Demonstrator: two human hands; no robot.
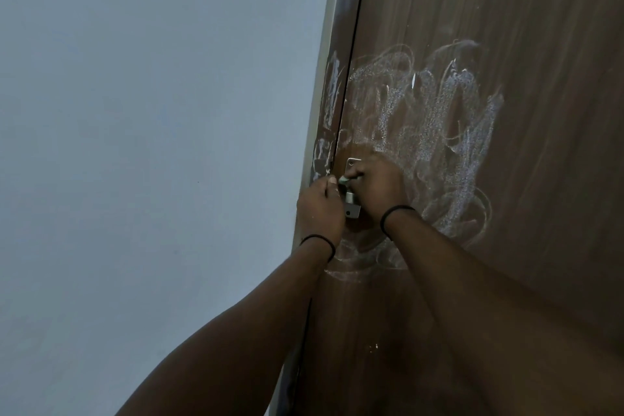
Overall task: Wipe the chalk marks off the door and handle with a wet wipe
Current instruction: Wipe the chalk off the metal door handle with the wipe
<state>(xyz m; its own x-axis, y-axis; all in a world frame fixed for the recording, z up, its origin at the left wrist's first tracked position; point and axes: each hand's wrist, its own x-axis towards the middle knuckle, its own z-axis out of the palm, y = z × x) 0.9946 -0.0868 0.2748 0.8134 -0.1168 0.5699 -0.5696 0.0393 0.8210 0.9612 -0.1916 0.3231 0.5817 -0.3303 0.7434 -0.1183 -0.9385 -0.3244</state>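
Left hand point(319, 209) curls around the metal door handle point(352, 203). Right hand point(376, 189) pinches a small wadded wet wipe point(343, 180) (pale green) against the handle's upper part. Beyond them, chalk marks point(435, 132) cover the brown door point(540, 44) and frame point(332, 91).

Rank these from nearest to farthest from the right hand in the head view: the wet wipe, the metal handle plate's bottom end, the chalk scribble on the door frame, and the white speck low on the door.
1. Wet wipe: pinched in the right hand's fingers.
2. Handle plate bottom end: just below-left.
3. Frame scribble: up-left.
4. White speck: far below.
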